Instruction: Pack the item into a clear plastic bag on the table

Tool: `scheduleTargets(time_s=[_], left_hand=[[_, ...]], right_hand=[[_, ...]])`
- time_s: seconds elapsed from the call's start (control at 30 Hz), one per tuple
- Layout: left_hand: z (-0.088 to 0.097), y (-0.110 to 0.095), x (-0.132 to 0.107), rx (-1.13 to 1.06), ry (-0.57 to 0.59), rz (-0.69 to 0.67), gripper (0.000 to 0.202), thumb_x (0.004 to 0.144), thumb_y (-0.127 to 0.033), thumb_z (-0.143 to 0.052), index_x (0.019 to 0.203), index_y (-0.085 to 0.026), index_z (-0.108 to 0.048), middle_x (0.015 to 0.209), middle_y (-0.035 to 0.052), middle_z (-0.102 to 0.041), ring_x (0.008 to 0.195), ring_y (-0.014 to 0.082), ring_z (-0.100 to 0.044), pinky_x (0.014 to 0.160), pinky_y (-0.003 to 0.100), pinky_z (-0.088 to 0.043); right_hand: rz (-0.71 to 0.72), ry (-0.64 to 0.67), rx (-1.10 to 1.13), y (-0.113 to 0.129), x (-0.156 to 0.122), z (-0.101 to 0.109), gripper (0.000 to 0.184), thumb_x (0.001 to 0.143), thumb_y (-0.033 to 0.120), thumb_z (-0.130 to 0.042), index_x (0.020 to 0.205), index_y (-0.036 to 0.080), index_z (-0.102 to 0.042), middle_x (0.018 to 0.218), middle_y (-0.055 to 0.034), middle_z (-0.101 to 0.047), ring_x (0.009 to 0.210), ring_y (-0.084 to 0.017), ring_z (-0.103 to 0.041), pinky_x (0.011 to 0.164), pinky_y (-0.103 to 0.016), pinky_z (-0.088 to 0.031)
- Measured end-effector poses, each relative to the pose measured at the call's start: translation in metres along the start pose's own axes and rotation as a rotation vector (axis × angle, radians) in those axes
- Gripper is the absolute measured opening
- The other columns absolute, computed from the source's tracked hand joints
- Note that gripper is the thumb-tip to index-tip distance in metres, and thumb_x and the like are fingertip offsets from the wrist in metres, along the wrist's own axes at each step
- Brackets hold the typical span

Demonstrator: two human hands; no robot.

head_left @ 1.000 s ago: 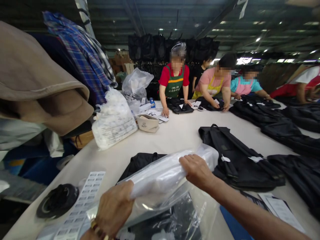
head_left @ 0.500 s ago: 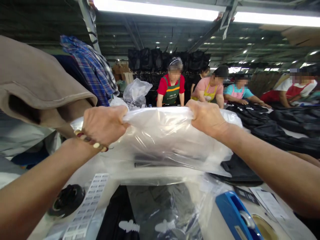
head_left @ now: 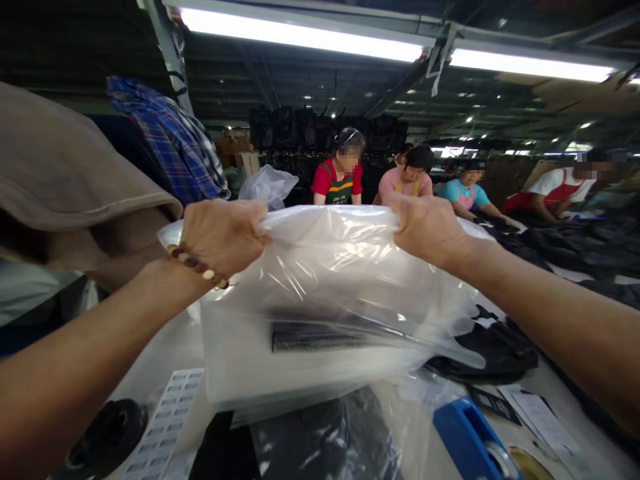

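A large clear plastic bag (head_left: pixel 320 287) is stretched between my two hands above the table. My left hand (head_left: pixel 225 233), with a beaded bracelet on its wrist, is closed on the bag's upper left edge. At the upper right edge my right hand (head_left: pixel 425 230) grips the same plastic, fingers curled over it. Through the film a dark flat bar (head_left: pixel 320 340) shows; whether it lies inside or behind the bag I cannot tell. Below, a black item under clear plastic (head_left: pixel 320 440) lies on the table.
Left on the table are a sheet of labels (head_left: pixel 165 427) and a dark round object (head_left: pixel 107 437). A blue tape dispenser (head_left: pixel 475 440) and papers (head_left: pixel 545 417) lie right, near black fabric goods (head_left: pixel 490 350). Brown cloth (head_left: pixel 85 173) hangs left. Several co-workers stand beyond.
My hands have shifted slightly right in view, still gripping the bag. The bag's lower part hangs further down over the black item. The co-worker in red has turned their head.
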State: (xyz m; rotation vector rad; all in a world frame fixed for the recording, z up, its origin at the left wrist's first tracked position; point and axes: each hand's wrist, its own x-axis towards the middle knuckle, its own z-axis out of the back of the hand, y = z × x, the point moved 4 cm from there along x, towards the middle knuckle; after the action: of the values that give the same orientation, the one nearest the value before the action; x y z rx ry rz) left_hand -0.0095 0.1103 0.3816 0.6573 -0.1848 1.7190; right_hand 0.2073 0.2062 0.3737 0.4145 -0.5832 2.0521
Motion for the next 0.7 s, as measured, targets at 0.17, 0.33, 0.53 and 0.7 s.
scheduleTargets(time_s=[0.17,0.33,0.53,0.7], left_hand=[[-0.079,-0.025,0.028,-0.086,0.164,-0.112,0.023,0.079,-0.031,-0.041,0.084,-0.016,-0.058,0.083,0.0089,-0.066,0.079,0.0273,-0.061,0.065,0.035,-0.044],[-0.167,-0.049,0.085,-0.095,0.202,-0.144,0.022,0.075,-0.027,-0.041,0.084,-0.019,-0.059,0.08,0.0098,-0.068,0.078,0.0273,-0.063,0.06,0.033,-0.042],[-0.272,-0.084,0.168,-0.094,0.166,-0.066,0.03,0.076,-0.023,-0.042,0.101,-0.012,-0.055,0.1,0.017,-0.064,0.097,0.0313,-0.057,0.08,0.041,-0.043],[-0.4,-0.126,0.135,-0.123,0.199,-0.12,0.073,0.075,-0.024,-0.052,0.135,-0.008,-0.013,0.143,0.0219,-0.022,0.133,0.036,-0.016,0.105,0.057,-0.017]], right_hand=[[0.002,0.205,0.056,-0.004,0.013,-0.083,0.025,0.077,0.013,-0.037,0.096,0.017,-0.052,0.087,-0.01,-0.067,0.083,-0.024,-0.064,0.065,-0.031,-0.042],[-0.012,0.268,0.087,-0.019,0.054,-0.173,0.022,0.079,0.014,-0.039,0.096,0.018,-0.052,0.084,-0.0082,-0.067,0.079,-0.02,-0.064,0.064,-0.027,-0.043],[-0.094,0.256,0.084,-0.043,0.128,-0.285,0.037,0.08,0.009,-0.034,0.115,0.013,-0.044,0.099,-0.017,-0.062,0.095,-0.024,-0.058,0.078,-0.034,-0.042],[-0.227,0.161,0.121,-0.019,0.093,-0.411,0.063,0.077,0.01,-0.041,0.136,0.012,-0.019,0.14,-0.0229,-0.029,0.126,-0.033,-0.032,0.1,-0.051,-0.025]])
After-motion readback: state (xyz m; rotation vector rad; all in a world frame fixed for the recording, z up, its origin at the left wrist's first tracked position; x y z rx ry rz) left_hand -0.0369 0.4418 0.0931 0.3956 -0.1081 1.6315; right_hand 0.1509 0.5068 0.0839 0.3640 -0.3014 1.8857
